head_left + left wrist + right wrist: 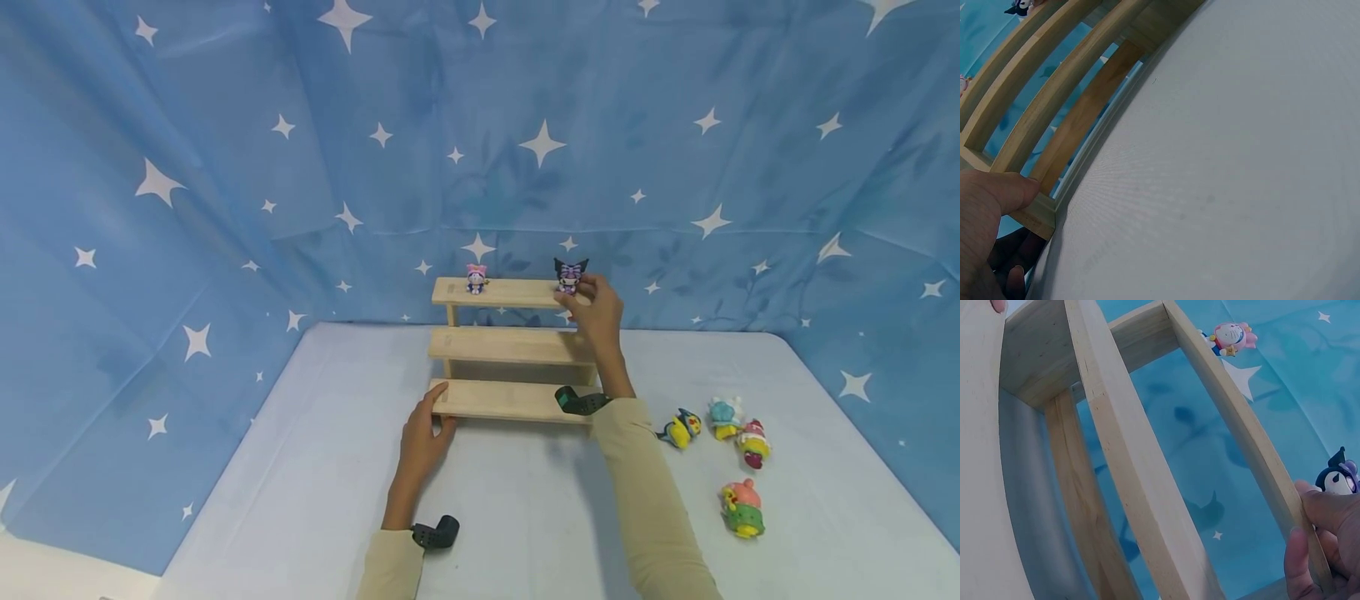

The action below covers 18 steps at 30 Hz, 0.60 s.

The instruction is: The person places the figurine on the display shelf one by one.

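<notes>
Toy with black ears (pixel 572 276) is upright at the right end of the top step of a wooden shelf (pixel 510 346), just right of the middle of the head view. The right hand (pixel 597 312) pinches this toy with its thumb and fingers. The left hand (pixel 422 442) grips the left end of the bottom step, low and left of the middle. A toy with a pink hat (pixel 476 279) sits on the left end of the top step. At the lower right, a yellow and blue toy (pixel 681 429), a white and blue toy (pixel 726 417), a red and yellow toy (pixel 753 445) and a pink and green toy (pixel 744 508) lie on the white table (pixel 517 517). A blue curtain (pixel 420 83) with white stars fills the top.
</notes>
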### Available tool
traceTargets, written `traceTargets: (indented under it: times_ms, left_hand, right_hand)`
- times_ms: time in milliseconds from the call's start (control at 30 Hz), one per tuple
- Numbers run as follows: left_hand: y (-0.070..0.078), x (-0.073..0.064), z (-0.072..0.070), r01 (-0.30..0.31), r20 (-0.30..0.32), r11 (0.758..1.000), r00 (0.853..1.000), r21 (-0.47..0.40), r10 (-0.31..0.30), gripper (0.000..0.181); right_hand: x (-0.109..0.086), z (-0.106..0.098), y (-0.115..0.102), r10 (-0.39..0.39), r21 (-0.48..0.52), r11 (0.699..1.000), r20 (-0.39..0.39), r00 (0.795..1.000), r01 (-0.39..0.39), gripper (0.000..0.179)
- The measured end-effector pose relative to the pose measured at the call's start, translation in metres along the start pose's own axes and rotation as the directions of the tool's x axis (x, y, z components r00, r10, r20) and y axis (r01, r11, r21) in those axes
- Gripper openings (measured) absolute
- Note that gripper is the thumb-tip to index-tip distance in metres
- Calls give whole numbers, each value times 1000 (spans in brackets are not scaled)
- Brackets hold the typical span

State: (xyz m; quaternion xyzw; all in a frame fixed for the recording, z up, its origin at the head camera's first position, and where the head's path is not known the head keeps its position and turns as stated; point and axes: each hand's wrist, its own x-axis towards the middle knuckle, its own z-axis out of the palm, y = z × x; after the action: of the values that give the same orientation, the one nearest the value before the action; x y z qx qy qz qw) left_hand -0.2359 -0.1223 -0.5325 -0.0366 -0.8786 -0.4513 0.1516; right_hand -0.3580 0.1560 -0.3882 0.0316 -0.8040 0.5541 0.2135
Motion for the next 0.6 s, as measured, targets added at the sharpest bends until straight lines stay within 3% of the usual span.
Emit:
traceTargets:
  times_ms: [600]
  left_hand:
    - [5, -1, -2, -11, -17, 1000, 1000, 2, 11, 63]
  right_hand:
    - [0, 3, 3, -30, -24, 999, -26, 999, 30, 52]
